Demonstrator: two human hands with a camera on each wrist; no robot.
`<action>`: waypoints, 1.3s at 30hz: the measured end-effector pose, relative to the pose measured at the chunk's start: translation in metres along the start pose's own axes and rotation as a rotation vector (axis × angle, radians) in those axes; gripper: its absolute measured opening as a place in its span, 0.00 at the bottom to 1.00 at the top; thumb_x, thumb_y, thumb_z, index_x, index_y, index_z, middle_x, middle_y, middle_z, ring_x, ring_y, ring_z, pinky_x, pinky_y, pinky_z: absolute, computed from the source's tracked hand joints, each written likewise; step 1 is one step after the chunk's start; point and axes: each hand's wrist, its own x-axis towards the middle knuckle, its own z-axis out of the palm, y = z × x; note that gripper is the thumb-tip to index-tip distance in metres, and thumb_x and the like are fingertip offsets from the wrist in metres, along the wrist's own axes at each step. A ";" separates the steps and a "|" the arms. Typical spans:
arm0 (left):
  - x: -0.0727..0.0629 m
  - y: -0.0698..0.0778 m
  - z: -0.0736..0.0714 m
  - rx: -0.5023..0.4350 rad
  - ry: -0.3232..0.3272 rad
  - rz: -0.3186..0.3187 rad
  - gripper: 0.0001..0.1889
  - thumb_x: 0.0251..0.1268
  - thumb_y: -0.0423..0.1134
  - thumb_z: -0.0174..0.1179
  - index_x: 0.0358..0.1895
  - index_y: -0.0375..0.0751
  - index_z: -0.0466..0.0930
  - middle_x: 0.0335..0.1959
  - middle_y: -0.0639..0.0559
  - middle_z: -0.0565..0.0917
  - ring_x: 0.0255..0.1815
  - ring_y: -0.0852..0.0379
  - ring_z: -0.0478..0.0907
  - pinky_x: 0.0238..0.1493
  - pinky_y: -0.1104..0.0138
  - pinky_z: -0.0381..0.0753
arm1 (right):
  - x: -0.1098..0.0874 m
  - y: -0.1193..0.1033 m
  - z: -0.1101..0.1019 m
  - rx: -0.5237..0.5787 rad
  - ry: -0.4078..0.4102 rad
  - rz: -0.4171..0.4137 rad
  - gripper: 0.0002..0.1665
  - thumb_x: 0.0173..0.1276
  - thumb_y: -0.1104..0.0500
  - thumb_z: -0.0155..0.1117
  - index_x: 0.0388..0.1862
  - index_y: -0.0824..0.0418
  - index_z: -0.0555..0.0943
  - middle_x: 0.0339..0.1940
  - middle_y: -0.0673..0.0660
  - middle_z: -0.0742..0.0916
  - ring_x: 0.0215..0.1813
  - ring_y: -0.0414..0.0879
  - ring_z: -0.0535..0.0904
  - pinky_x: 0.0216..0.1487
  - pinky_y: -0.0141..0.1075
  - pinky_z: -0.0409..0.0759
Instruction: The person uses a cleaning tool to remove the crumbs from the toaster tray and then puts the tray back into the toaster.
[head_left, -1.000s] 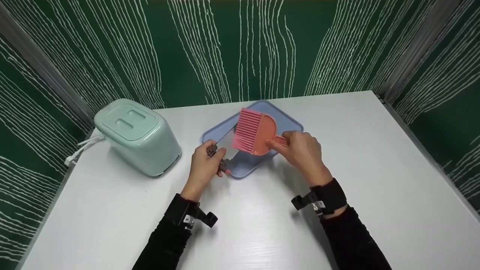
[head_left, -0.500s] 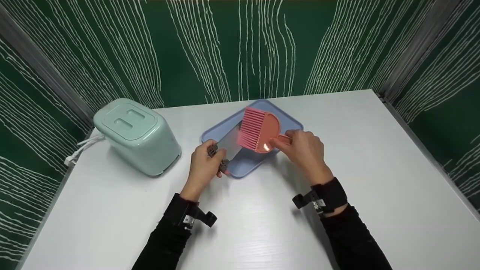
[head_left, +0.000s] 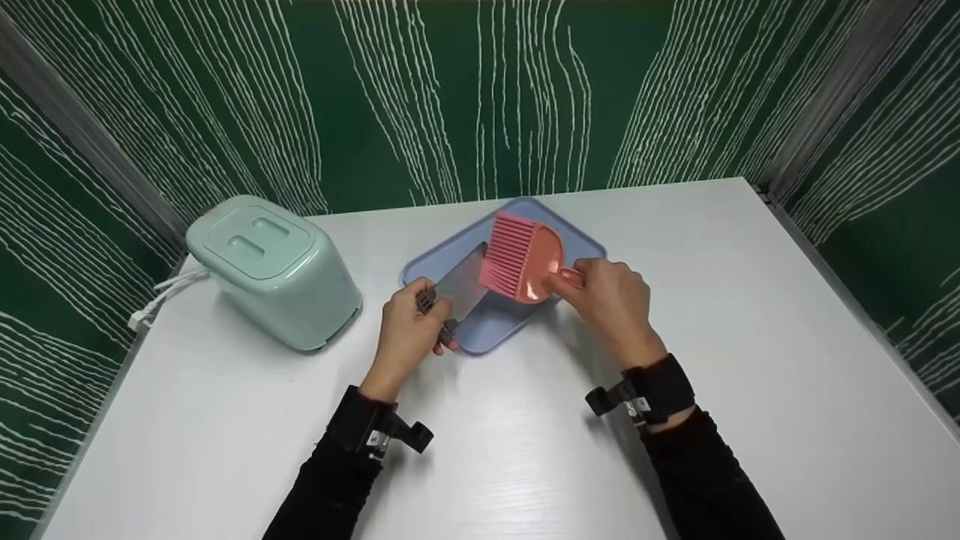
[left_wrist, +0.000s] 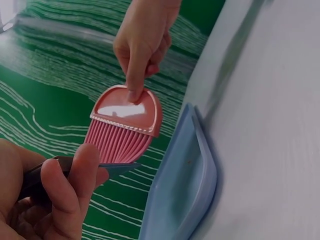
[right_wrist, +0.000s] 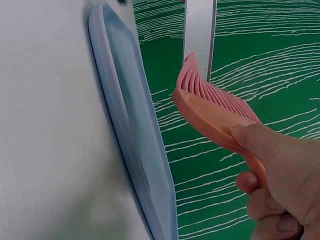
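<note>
My left hand (head_left: 403, 322) grips the dark grey handle of a dough scraper (head_left: 460, 286), its flat metal blade angled up to the right over a blue tray (head_left: 491, 330). In my right hand (head_left: 609, 300) is the short handle of a pink brush (head_left: 545, 264), thumb laid against the orange-pink head. The brush's bristles overlap the far end of the blade. In the left wrist view the bristle tips (left_wrist: 117, 145) meet the blade and bend. The right wrist view has the bristles (right_wrist: 215, 92) splayed against the scraper's blade (right_wrist: 199, 35). Fingers hide most of the scraper's handle.
A mint-green toaster (head_left: 277, 277) stands on the white table (head_left: 487, 457) to the left, its white cord and plug (head_left: 142, 319) behind it. A green wall (head_left: 525, 97) with pale wavy lines rises behind the table's back edge.
The brush has slid to the right along the scraper's blade, so more of the blade shows. My left hand and the scraper have barely moved.
</note>
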 end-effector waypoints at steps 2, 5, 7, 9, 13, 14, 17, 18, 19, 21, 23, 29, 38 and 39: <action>0.000 0.000 0.000 0.009 0.001 0.006 0.05 0.75 0.35 0.58 0.37 0.38 0.77 0.21 0.47 0.83 0.13 0.54 0.86 0.19 0.44 0.85 | 0.000 0.000 0.000 0.002 -0.001 0.003 0.35 0.66 0.34 0.76 0.15 0.49 0.65 0.13 0.44 0.68 0.22 0.46 0.67 0.21 0.37 0.60; 0.000 0.001 0.001 0.034 0.008 0.019 0.05 0.74 0.34 0.58 0.37 0.38 0.78 0.20 0.47 0.83 0.12 0.55 0.85 0.14 0.54 0.84 | 0.000 0.001 0.000 0.007 -0.003 0.006 0.34 0.66 0.35 0.76 0.16 0.49 0.66 0.14 0.45 0.68 0.22 0.45 0.66 0.22 0.37 0.61; -0.001 0.002 0.001 0.052 0.012 0.028 0.05 0.74 0.34 0.58 0.36 0.38 0.78 0.20 0.47 0.83 0.11 0.55 0.84 0.12 0.62 0.80 | 0.000 0.002 0.000 -0.005 0.006 0.001 0.35 0.67 0.35 0.76 0.16 0.49 0.65 0.14 0.45 0.68 0.22 0.45 0.66 0.21 0.37 0.60; -0.001 0.003 0.001 0.065 0.013 0.037 0.05 0.74 0.34 0.58 0.36 0.39 0.78 0.19 0.46 0.83 0.11 0.55 0.83 0.11 0.66 0.78 | 0.000 0.002 0.000 -0.019 0.018 -0.006 0.36 0.67 0.35 0.76 0.16 0.49 0.63 0.14 0.45 0.66 0.22 0.46 0.65 0.21 0.37 0.59; -0.002 0.003 0.001 0.083 0.006 0.055 0.07 0.76 0.34 0.58 0.35 0.39 0.76 0.20 0.45 0.85 0.11 0.55 0.84 0.11 0.66 0.80 | 0.000 0.004 0.001 -0.026 0.039 -0.017 0.37 0.67 0.36 0.76 0.15 0.48 0.61 0.14 0.44 0.64 0.22 0.46 0.64 0.21 0.37 0.57; -0.002 0.003 0.001 0.090 0.004 0.058 0.07 0.76 0.34 0.58 0.35 0.39 0.75 0.21 0.45 0.85 0.11 0.55 0.84 0.12 0.65 0.80 | 0.000 0.004 0.001 -0.024 0.040 -0.018 0.37 0.67 0.36 0.76 0.15 0.48 0.61 0.14 0.44 0.63 0.22 0.46 0.64 0.21 0.37 0.57; -0.002 0.002 0.001 0.112 0.003 0.066 0.07 0.77 0.34 0.58 0.35 0.39 0.76 0.21 0.45 0.85 0.12 0.56 0.84 0.12 0.64 0.82 | -0.001 0.005 0.001 -0.015 0.039 -0.014 0.37 0.66 0.35 0.76 0.15 0.47 0.61 0.14 0.43 0.63 0.22 0.45 0.64 0.21 0.37 0.58; -0.002 0.002 0.001 0.120 0.002 0.069 0.07 0.77 0.34 0.58 0.36 0.39 0.77 0.21 0.45 0.85 0.12 0.56 0.84 0.13 0.63 0.82 | -0.001 0.005 0.001 -0.014 0.037 -0.010 0.37 0.66 0.35 0.76 0.15 0.47 0.61 0.14 0.43 0.63 0.22 0.45 0.64 0.21 0.37 0.57; -0.002 0.002 0.001 0.128 0.000 0.072 0.06 0.77 0.34 0.58 0.37 0.38 0.78 0.21 0.45 0.84 0.12 0.56 0.84 0.13 0.63 0.82 | -0.001 0.005 0.001 -0.015 0.032 -0.008 0.37 0.66 0.35 0.76 0.15 0.48 0.62 0.14 0.44 0.64 0.22 0.45 0.64 0.21 0.37 0.58; -0.002 0.002 0.002 0.141 -0.004 0.075 0.05 0.77 0.34 0.58 0.38 0.38 0.79 0.21 0.46 0.84 0.12 0.56 0.84 0.13 0.62 0.83 | -0.001 0.006 0.001 -0.022 0.025 0.001 0.37 0.66 0.34 0.76 0.15 0.48 0.63 0.14 0.44 0.65 0.22 0.46 0.65 0.21 0.37 0.58; -0.003 0.002 0.002 0.150 -0.009 0.078 0.05 0.77 0.34 0.58 0.39 0.38 0.80 0.21 0.46 0.85 0.12 0.56 0.84 0.13 0.62 0.83 | 0.000 0.006 0.001 -0.028 0.017 0.011 0.36 0.66 0.34 0.76 0.16 0.49 0.65 0.15 0.45 0.67 0.22 0.47 0.66 0.22 0.37 0.59; -0.004 0.005 0.003 0.178 -0.011 0.081 0.06 0.77 0.34 0.58 0.38 0.40 0.79 0.21 0.48 0.85 0.12 0.57 0.84 0.13 0.62 0.83 | 0.001 0.007 0.000 -0.044 0.016 0.016 0.34 0.65 0.34 0.77 0.16 0.50 0.69 0.14 0.47 0.70 0.22 0.49 0.69 0.22 0.37 0.60; -0.005 0.005 0.004 0.213 -0.009 0.099 0.06 0.77 0.35 0.57 0.36 0.40 0.78 0.20 0.49 0.84 0.11 0.58 0.83 0.13 0.63 0.82 | 0.000 0.009 -0.001 -0.058 0.040 -0.001 0.37 0.64 0.35 0.79 0.16 0.49 0.62 0.14 0.46 0.65 0.22 0.47 0.65 0.21 0.37 0.58; -0.005 0.005 0.004 0.216 -0.010 0.099 0.06 0.77 0.35 0.57 0.37 0.40 0.78 0.20 0.49 0.84 0.11 0.58 0.83 0.13 0.63 0.82 | 0.000 0.009 -0.001 -0.060 0.047 -0.003 0.38 0.64 0.36 0.79 0.16 0.49 0.62 0.14 0.46 0.65 0.21 0.47 0.66 0.21 0.37 0.58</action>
